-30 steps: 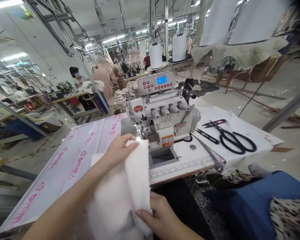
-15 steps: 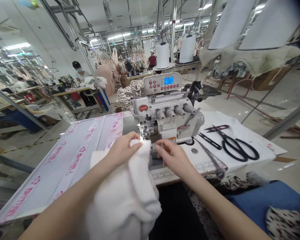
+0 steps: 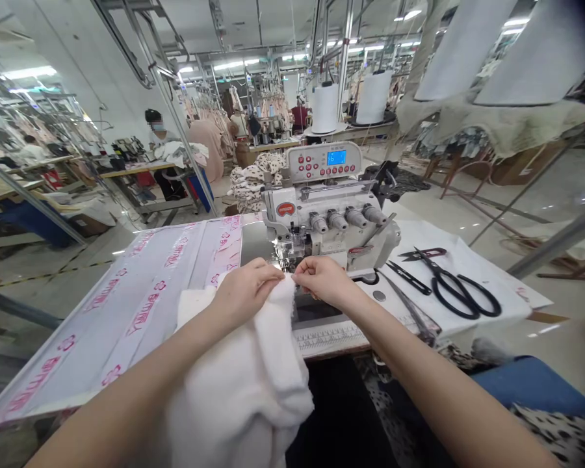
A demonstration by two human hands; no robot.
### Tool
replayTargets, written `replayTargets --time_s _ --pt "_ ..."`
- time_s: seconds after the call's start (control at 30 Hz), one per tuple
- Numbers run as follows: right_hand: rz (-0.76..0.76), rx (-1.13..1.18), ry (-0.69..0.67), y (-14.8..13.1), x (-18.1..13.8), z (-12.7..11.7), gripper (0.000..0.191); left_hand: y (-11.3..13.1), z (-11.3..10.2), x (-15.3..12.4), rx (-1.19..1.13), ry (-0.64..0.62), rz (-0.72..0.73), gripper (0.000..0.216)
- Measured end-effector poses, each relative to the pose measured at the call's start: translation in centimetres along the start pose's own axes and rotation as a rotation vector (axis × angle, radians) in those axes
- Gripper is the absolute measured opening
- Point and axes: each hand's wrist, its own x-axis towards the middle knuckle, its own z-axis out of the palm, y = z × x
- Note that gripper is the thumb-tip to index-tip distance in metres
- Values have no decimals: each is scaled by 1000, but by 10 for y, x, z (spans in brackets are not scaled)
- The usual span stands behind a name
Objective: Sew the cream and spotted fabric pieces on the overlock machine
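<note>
Right hand [image 3: 324,279] now up beside left hand [image 3: 247,292], both sets of fingers [image 3: 305,270] pinching white plush fabric [image 3: 234,390], at overlock machine [image 3: 322,214]

Light: rows of white strip lights [image 3: 229,65] run along the ceiling [image 3: 273,26], glaring softly off the floor.
Walls: a plain white wall [image 3: 110,107] runs down the left side.
Floor: glossy pale tile [image 3: 560,318], with a yellow-and-black tape line [image 3: 53,275] on the left.
Furniture: wooden-topped workbenches [image 3: 136,170] stand left; a rust-red stool frame [image 3: 461,172] stands right, beneath draped beige fabric [image 3: 497,123].
Overhead: steel poles [image 3: 344,45] rise; pink garments [image 3: 209,120] hang far back.
</note>
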Motion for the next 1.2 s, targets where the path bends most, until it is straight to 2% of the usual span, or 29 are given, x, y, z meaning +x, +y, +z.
replayTargets --time_s 0.3,0.5,0.57,0.63,0.7,0.73,0.83,0.9,0.97,1.03,1.13,1.2 --pt "-81 -201 264 5 6 11 9 -5 3 14 17 90 -21 24" --pt "-124 -414 428 1 2 23 8 -8 2 24 -8 87 -19 20" --pt "-159 -405 452 6 -1 26 8 -9 1 26 -18 82 -24 19" --pt "-211 -252 462 15 -9 28 9 -9 2 26 -20 83 -40 20" --pt "-262 -26 423 28 -23 31 11 -8 2 22 -20 81 -49 22" --pt "-280 88 361 36 -31 33 12 -8 1 20 -16 79 -47 23" --pt "-249 328 21 54 -58 43 16 -7 -5 11 6 66 -37 24" --pt "-204 375 -139 60 -74 50 22 -9 -12 8 7 24 -63 24" --pt "-210 309 -137 60 -85 57 29 -12 -18 8 -10 -28 -106 23" --pt "-254 184 -52 57 -91 59 37 -14 -21 9 -27 -57 -149 24" --pt "-266 89 16 49 -98 50 45 -15 -17 9 5 -23 -156 22" --pt "-234 101 -23 43 -102 39 46 -13 -10 7 53 19 -87 19"
